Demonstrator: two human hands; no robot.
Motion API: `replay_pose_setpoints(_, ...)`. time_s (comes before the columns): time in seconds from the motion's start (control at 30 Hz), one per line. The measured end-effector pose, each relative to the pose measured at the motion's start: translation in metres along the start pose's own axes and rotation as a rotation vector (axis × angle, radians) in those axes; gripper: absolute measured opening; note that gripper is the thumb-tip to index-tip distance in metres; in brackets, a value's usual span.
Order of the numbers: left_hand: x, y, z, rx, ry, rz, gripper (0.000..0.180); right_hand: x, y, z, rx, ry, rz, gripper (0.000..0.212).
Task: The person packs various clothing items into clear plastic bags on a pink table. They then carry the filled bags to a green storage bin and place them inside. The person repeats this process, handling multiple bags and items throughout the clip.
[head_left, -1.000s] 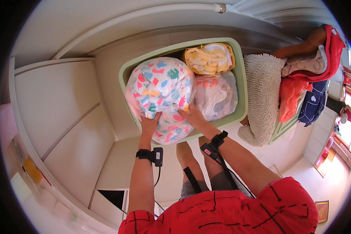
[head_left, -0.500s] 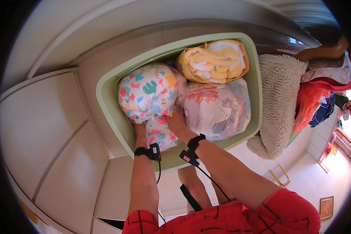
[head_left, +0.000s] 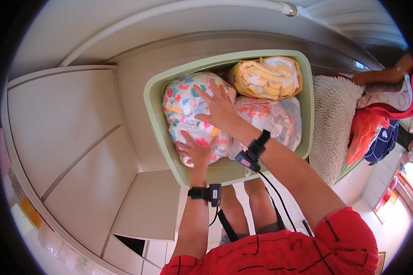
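Note:
Two white bundles with a colourful leaf print, wrapped in clear plastic, fill the left of a pale green tub; the far part (head_left: 179,110) bulges. My right hand (head_left: 221,110) lies over this printed bundle with its fingers spread. Nearer to me, my left hand (head_left: 196,151) rests on the same printed stuff, fingers apart. Neither hand grips anything. In the tub's far right corner sits a yellow bag (head_left: 243,87) with a folded yellow and white towel (head_left: 268,73). Below it lies a clear plastic bag (head_left: 287,119) with red print and pale cloth inside. The tub's rim (head_left: 150,110) surrounds everything.
A shaggy beige mat (head_left: 332,123) hangs just right of the tub. Beyond it are an orange-red bag (head_left: 365,137) and dark blue cloth (head_left: 383,142). White cabinet doors (head_left: 78,123) stand at the left. A white pipe (head_left: 179,7) runs along the far wall.
My hands have let go of the bundle's gathered middle and opened flat over it. The right hand has moved farther away. The near printed part now sits more compactly; the view has shifted.

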State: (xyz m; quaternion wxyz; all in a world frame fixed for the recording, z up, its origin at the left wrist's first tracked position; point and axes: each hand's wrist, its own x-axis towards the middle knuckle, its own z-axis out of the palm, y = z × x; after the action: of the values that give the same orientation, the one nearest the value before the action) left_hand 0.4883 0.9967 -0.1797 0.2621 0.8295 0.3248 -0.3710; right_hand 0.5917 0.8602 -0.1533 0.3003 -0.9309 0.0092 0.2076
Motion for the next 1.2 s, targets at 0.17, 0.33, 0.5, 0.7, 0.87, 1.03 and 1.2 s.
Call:
replay_pose_setpoints(0.17,0.018,0.006,0.024,0.144,-0.219,-0.154,0.137,0.016,0.039,0.038,-0.034,-0.239,0.043,0.097)
replay_pose_setpoints(0.33,0.032,0.004,0.049,0.241,-0.293,-0.166,0.133,0.022,0.088,0.066,0.010,-0.287,0.014,0.104)
replay_pose_setpoints(0.5,0.048,0.008,0.075,0.302,-0.277,-0.182,0.129,0.039,0.110,0.092,-0.073,-0.344,0.051,0.105)
replay_pose_setpoints(0.7,0.050,0.028,0.081,0.342,-0.194,-0.246,0.127,0.055,0.121,0.100,-0.094,-0.351,0.013,0.104)
replay_pose_setpoints(0.87,0.041,0.032,0.072,0.317,-0.114,-0.167,0.124,0.053,0.104,0.070,-0.119,-0.390,0.054,0.101)
replay_pose_setpoints(1.03,0.036,0.039,0.045,0.234,-0.088,-0.156,0.123,0.008,0.082,0.027,0.132,-0.275,0.051,0.083)
replay_pose_setpoints(1.2,0.004,0.043,0.004,0.218,0.181,0.195,0.116,-0.099,0.070,-0.020,0.017,0.126,0.077,0.072)
